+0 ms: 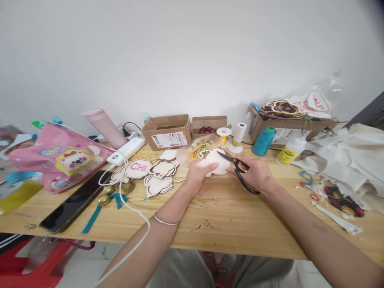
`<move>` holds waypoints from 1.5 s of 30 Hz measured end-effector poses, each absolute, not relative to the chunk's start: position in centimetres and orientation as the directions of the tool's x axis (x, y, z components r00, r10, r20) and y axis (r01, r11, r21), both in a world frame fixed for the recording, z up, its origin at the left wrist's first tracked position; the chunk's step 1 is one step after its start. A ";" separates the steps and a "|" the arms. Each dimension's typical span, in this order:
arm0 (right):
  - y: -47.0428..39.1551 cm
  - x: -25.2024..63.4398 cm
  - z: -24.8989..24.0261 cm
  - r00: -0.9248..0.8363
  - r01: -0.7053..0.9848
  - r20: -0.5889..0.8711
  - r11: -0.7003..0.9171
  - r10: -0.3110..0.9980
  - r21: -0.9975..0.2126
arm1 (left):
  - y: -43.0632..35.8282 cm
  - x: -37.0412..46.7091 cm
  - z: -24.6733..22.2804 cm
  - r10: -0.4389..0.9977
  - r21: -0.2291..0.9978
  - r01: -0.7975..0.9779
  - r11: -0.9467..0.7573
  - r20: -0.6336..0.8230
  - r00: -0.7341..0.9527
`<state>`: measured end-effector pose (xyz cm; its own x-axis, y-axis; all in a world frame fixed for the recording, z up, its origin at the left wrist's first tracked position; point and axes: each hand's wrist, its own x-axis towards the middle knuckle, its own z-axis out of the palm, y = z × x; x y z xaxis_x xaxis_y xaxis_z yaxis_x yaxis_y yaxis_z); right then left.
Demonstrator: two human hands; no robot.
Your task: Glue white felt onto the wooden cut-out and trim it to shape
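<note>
My left hand [198, 173] pinches a piece of white fabric [218, 161] by its near left side, above the middle of the table. In my right hand [255, 170] is a pair of black-handled scissors [239, 170], with fingers through the handles. The scissors' blades point left and lie against the fabric's upper right edge. Whether the blades are apart I cannot tell. Left of my left hand lie several cloud-shaped wooden pieces [159, 185] and a white piece lettered "CHI" [138, 168]. Beyond the fabric sits a tangle of yellow cord [200, 148] in clear plastic.
Cardboard boxes [168, 132] line the wall. A teal thread cone [264, 141] and a glue bottle [290, 151] stand at right, near white cloth [339, 148] and scraps [342, 200]. At left are a phone [73, 202], a pink bag [69, 158] and a white cable [135, 210] crossing my left forearm.
</note>
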<state>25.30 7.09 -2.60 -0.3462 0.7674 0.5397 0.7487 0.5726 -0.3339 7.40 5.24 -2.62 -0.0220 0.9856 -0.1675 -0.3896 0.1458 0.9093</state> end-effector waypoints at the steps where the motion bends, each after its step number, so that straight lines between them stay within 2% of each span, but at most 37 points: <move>1: 7.1 25.3 -2.6 -0.349 0.751 0.543 0.575 0.764 -0.325 | 5.3 7.4 -2.7 0.985 0.908 -0.391 0.148 -0.171 -0.025; 18: 7.2 25.5 -3.0 -0.370 0.782 0.568 0.577 0.735 -0.238 | 5.4 7.1 -3.0 0.986 0.911 -0.384 0.153 -0.169 -0.009; 36: 7.7 27.0 -2.4 -0.466 0.791 0.535 0.603 0.705 -0.105 | 5.6 5.9 -3.0 0.991 0.968 -0.214 0.132 -0.127 0.040; 39: 7.6 26.9 -2.2 -0.458 0.789 0.513 0.598 0.726 -0.142 | 5.6 5.8 -2.8 0.991 0.966 -0.221 0.131 -0.123 0.049; 45: 6.9 25.8 -2.1 -0.385 0.731 0.440 0.559 0.811 -0.391 | 5.7 5.9 -3.0 0.991 0.924 -0.360 0.130 -0.132 0.019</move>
